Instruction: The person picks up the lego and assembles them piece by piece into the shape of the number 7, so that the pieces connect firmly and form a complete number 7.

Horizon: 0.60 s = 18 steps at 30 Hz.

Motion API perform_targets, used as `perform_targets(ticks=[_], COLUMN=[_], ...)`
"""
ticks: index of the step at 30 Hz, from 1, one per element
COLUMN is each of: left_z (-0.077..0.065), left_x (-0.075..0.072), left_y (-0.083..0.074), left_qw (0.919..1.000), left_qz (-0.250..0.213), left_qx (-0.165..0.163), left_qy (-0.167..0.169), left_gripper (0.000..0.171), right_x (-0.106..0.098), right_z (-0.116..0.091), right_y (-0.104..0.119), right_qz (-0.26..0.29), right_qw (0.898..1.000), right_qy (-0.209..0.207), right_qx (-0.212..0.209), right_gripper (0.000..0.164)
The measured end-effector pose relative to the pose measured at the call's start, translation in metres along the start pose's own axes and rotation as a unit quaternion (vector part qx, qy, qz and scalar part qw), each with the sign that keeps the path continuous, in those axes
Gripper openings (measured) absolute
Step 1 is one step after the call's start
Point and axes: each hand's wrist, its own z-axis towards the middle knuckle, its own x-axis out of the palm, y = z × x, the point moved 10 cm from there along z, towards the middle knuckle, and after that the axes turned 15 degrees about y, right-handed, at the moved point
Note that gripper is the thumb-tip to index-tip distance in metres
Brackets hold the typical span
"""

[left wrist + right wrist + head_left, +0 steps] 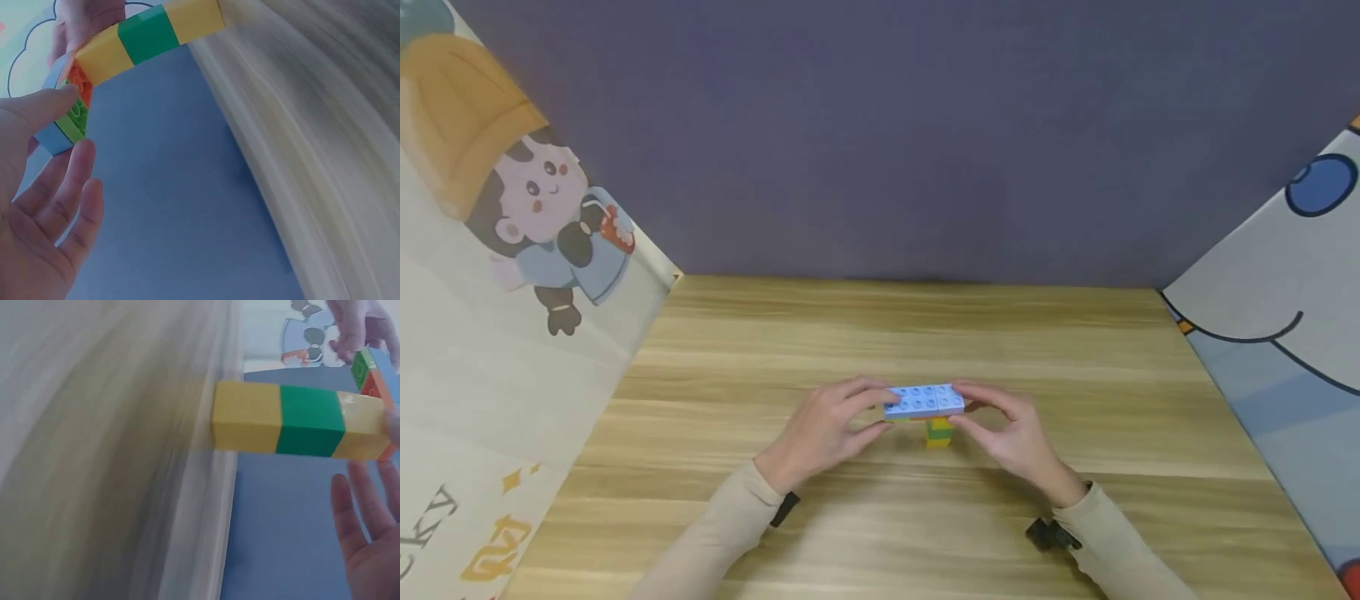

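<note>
In the head view, light blue studded toy bricks [917, 403] form a flat top over a narrow column. The column stacks a yellow block [247, 417], a green block [310, 420] and another yellow block [362, 425], standing upright on the table. Between column and blue top lie an orange brick [79, 78] and a light green brick [74, 122], the green one overhanging on the left. My left hand [823, 429] pinches the left end, thumb below on the light green brick. With thumb and fingers, my right hand [1013, 427] grips the right end of the top.
A wood-grain table [887, 333] lies under the hands. Behind it rises a dark blue-grey panel [880, 142]. Side panels with cartoon prints stand at the left [602, 350] and the right [1240, 392]. Dark straps or devices show at both wrists.
</note>
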Motion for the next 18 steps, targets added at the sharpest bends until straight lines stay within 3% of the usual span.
perform_targets(ticks=[3, 7, 9, 14, 18], left_z=[-0.001, -0.003, -0.004, -0.006, -0.007], left_x=[-0.002, -0.005, -0.007, -0.008, -0.006], left_y=[0.001, 0.002, 0.002, 0.004, 0.006], left_qw=[1.0, 1.0, 0.9999, 0.9998, 0.9998], left_qz=[0.001, 0.002, 0.002, -0.003, -0.006], left_qx=[0.0, -0.006, -0.008, -0.01, -0.014], left_qy=[-0.003, -0.005, -0.009, -0.014, -0.01], left_gripper=[0.041, 0.039, 0.039, 0.04, 0.04], right_x=[0.003, 0.004, 0.003, 0.008, 0.015], right_z=[-0.003, -0.008, -0.01, -0.015, -0.022], right_y=[-0.004, -0.016, -0.021, -0.031, -0.039], right_qz=[-0.022, 0.014, 0.03, 0.062, 0.11], right_qw=[0.999, 0.997, 0.995, 0.989, 0.981], right_qy=[0.018, 0.033, 0.035, 0.05, 0.061], right_qx=[0.027, 0.071, 0.09, 0.123, 0.151], right_gripper=[0.077, 0.096, 0.092, 0.063, 0.053])
